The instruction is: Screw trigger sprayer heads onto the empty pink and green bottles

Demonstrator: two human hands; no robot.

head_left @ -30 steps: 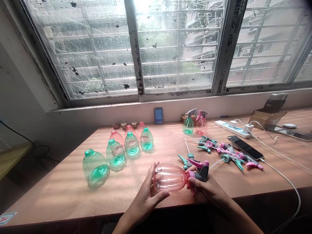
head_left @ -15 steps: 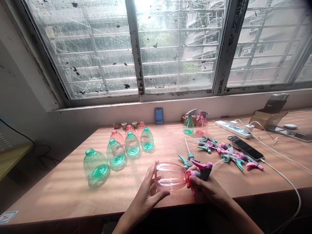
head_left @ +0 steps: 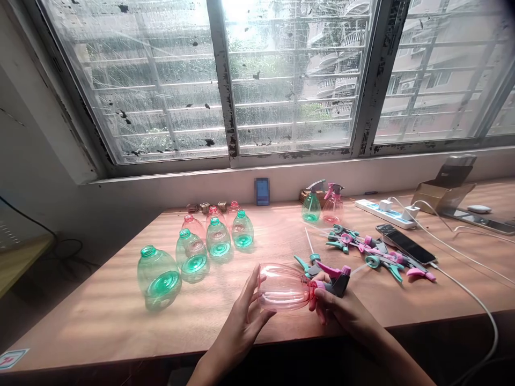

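A clear pink spray bottle (head_left: 282,288) lies sideways in the air above the table's front edge, its neck toward the right. My left hand (head_left: 244,316) is wrapped round its base end, thumb below and fingers behind. At the neck, my right hand (head_left: 336,304) grips the pink collar of a pink-and-grey trigger sprayer (head_left: 336,279), which sits on the bottle's mouth. Just behind lies a loose green-and-grey trigger sprayer (head_left: 313,262) with its tube pointing away. Further right is a pile of pink and green trigger sprayers (head_left: 368,249).
Several green bottles (head_left: 159,279) and pink bottles (head_left: 192,225) without sprayers stand on the left. Two spray bottles (head_left: 311,206) with sprayers stand at the back. A phone (head_left: 405,244), a white power strip (head_left: 384,213), cables and a cardboard box (head_left: 436,195) occupy the right side.
The pink bottle has turned slightly about its length and its base end has risen a little. My left hand has shifted its fingers on it; my right hand stays at the neck.
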